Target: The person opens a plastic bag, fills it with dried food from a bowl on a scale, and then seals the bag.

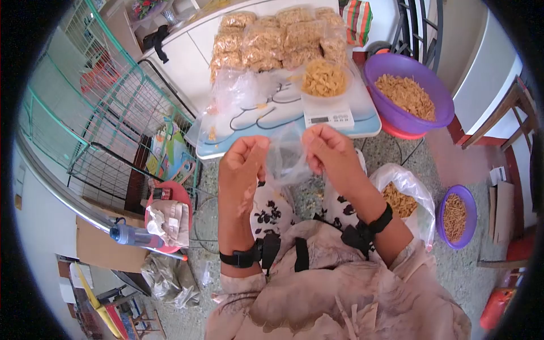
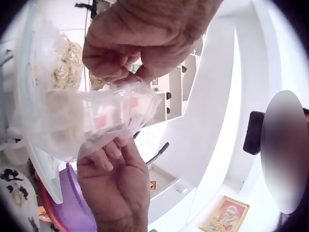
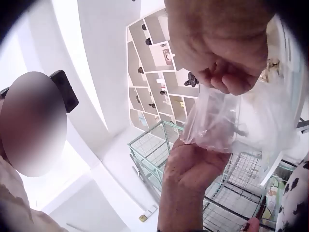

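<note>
A clear plastic bag [image 1: 287, 156] hangs between both hands in front of the table edge. My left hand [image 1: 242, 158] pinches one side of its mouth, and my right hand [image 1: 333, 152] pinches the opposite side. The left wrist view shows the thin bag [image 2: 116, 108] stretched between the curled fingers, its film see-through. Beyond the hands, a bowl of yellow chips [image 1: 324, 78] stands on a white kitchen scale [image 1: 328, 117]. To its left lies a loose heap of clear plastic bags [image 1: 241, 90].
Filled bags of snack pieces [image 1: 263, 42] are stacked at the table's back. A large purple basin [image 1: 447, 105] of snacks stands to the right. On the floor are an open plastic sack [image 1: 422, 195] and a smaller purple basin [image 1: 471, 212]. Wire cages [image 1: 113, 164] flank the left side.
</note>
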The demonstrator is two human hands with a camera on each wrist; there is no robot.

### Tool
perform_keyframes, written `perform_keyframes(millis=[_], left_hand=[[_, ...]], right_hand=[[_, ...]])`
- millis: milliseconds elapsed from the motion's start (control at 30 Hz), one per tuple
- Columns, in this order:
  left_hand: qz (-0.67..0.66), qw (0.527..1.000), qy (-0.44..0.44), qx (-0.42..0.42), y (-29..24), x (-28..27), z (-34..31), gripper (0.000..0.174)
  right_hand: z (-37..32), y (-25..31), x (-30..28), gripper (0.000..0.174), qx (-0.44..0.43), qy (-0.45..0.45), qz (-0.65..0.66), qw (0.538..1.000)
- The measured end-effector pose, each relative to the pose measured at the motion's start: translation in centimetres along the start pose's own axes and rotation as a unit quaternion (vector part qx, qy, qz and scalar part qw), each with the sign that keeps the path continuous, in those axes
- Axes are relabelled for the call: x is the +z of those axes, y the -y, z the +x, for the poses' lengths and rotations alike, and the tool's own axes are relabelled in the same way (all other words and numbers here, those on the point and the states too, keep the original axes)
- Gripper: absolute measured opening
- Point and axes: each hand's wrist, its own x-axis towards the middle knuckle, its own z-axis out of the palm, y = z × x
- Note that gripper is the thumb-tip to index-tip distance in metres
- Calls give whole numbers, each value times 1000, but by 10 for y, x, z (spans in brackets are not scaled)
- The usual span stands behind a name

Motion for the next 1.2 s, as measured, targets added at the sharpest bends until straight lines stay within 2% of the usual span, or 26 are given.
perform_keyframes(millis=[33, 133, 300, 400, 500, 567, 667, 733, 767, 833, 867, 933, 967, 1033, 1067, 1133, 1167, 1200], left_hand=[[-4, 1000, 0, 11, 2, -2, 3, 22], [-15, 999, -7, 36, 6, -5, 13, 23], [-36, 997, -31, 64, 7, 1, 19, 26], [9, 997, -40, 58, 6, 3, 23, 25], [26, 995, -29, 89, 16, -3, 32, 23], [-21, 993, -70, 91, 16, -3, 38, 21], [-25, 989, -105, 98, 19, 1, 47, 19], [-26, 988, -121, 92, 23, 3, 55, 19], [-29, 987, -130, 88, 25, 2, 57, 18], [7, 984, -143, 110, 26, 3, 63, 19], [41, 978, -152, 134, 27, 2, 65, 20], [61, 973, -163, 150, 30, 1, 73, 19], [80, 968, -172, 166, 31, 1, 77, 19], [89, 967, -179, 157, 31, 1, 81, 18], [96, 966, -188, 149, 31, 0, 83, 16], [105, 963, -196, 154, 36, -4, 88, 16], [116, 958, -208, 161, 39, -7, 91, 15], [107, 961, -213, 142, 39, -9, 92, 14]], right_hand=[[2, 0, 0, 11, 6, -2, 4, 1000], [6, -1, 3, 17, -55, -20, -36, 998], [17, -6, 9, 16, -67, -37, -79, 994], [25, -7, 11, 15, -93, -42, -97, 990], [34, -10, 13, 15, -106, -45, -113, 987], [41, -14, 13, 14, -105, -42, -125, 986], [51, -21, 11, 13, -105, -53, -160, 980], [55, -23, 9, 9, -140, -69, -241, 958], [55, -22, 11, 9, -138, -66, -239, 959], [54, -16, 13, 14, -282, -87, -390, 872], [56, -17, 11, 14, -281, -85, -388, 874], [60, -19, 7, 23, -433, 30, -491, 756], [62, -21, 7, 23, -432, 30, -490, 756], [66, -24, 7, 26, -400, 86, -559, 721], [67, -26, 5, 26, -400, 84, -561, 720], [68, -30, -3, 24, -328, 120, -586, 731], [68, -32, -6, 24, -326, 117, -592, 728], [68, -35, -9, 24, -318, 121, -564, 752]])
